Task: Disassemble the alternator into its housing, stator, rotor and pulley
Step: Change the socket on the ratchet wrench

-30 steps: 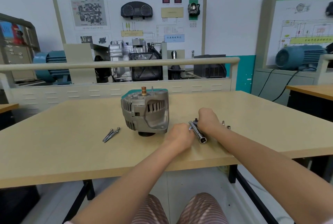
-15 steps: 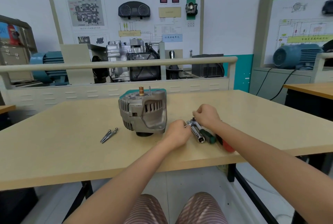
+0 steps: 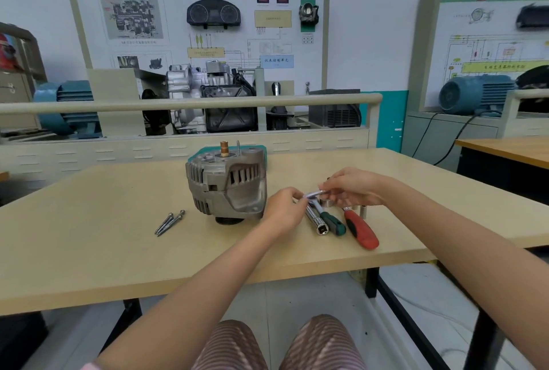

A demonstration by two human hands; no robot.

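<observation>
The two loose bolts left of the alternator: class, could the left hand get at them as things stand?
Probably yes: the bolts lie in the open, but the left hand must first release the small metal piece.

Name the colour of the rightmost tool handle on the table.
Red with black, on the screwdriver handle; head view.

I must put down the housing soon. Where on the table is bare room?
Bare: left of the bolts, and the front strip before the alternator. Crowded: right of it, where both hands and tools lie.
</observation>
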